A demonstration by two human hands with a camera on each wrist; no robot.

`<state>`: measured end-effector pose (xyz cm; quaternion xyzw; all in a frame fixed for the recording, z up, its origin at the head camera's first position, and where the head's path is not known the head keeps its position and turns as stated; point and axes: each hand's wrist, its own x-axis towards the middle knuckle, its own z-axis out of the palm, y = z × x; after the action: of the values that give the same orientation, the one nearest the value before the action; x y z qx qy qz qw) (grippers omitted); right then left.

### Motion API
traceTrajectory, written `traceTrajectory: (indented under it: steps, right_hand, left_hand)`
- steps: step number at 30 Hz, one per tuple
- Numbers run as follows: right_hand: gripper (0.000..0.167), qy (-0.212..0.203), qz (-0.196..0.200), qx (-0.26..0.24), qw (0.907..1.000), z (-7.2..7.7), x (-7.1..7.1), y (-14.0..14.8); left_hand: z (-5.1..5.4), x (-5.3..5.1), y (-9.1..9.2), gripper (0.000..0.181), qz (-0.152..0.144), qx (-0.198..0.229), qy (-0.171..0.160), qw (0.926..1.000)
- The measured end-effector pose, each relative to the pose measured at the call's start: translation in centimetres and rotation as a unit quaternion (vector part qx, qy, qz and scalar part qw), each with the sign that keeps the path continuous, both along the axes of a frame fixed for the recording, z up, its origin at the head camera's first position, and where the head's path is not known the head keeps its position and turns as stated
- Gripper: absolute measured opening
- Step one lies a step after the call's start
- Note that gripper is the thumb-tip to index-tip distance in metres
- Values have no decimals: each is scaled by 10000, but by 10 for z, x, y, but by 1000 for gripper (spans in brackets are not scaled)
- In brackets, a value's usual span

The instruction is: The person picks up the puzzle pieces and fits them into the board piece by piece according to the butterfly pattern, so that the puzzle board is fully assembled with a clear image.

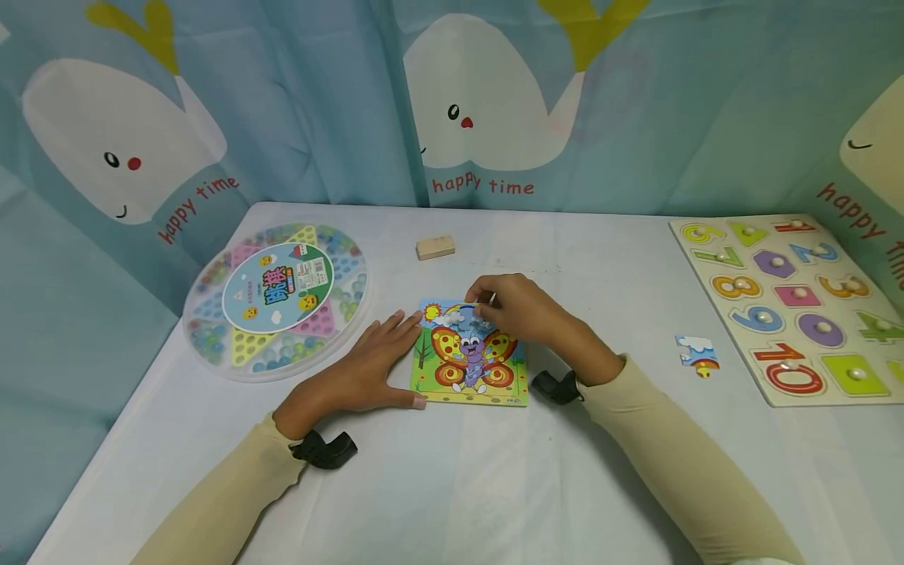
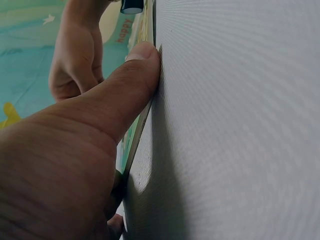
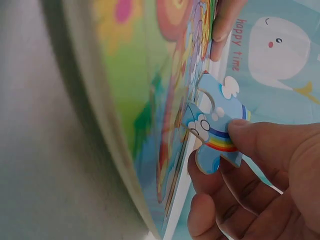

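A square butterfly jigsaw puzzle [image 1: 469, 397] lies on the white table, in front of the person. The left hand [image 1: 363, 373] is spread flat along its left side, with straight fingers and the thumb touching the lower left edge. At the puzzle's top edge the right hand [image 1: 526, 312] pinches a blue puzzle piece [image 3: 220, 125] with a rainbow and clouds between thumb and fingers. In the right wrist view this piece is tilted up from the board, its lower tip at the surface. Another puzzle piece [image 1: 698, 355], with clouds and a rainbow, lies loose to the right.
A round Chinese checkers set [image 1: 278, 302] with coloured marbles lies at the left. A small wooden block [image 1: 435, 247] sits behind the puzzle. On the right is a number-and-shape peg board [image 1: 741, 329]. A blue whale-print curtain [image 1: 332, 102] hangs behind the table.
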<state>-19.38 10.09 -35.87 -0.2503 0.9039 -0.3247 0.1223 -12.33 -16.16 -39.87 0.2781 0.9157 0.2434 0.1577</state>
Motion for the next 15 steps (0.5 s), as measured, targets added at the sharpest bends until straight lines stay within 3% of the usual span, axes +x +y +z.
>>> traceTrajectory:
  steps: [15]
  right_hand:
    - [12, 206, -89, 159, 9996, 3, 3, -8]
  left_hand:
    - [1, 0, 0, 108, 24, 11, 7, 10000]
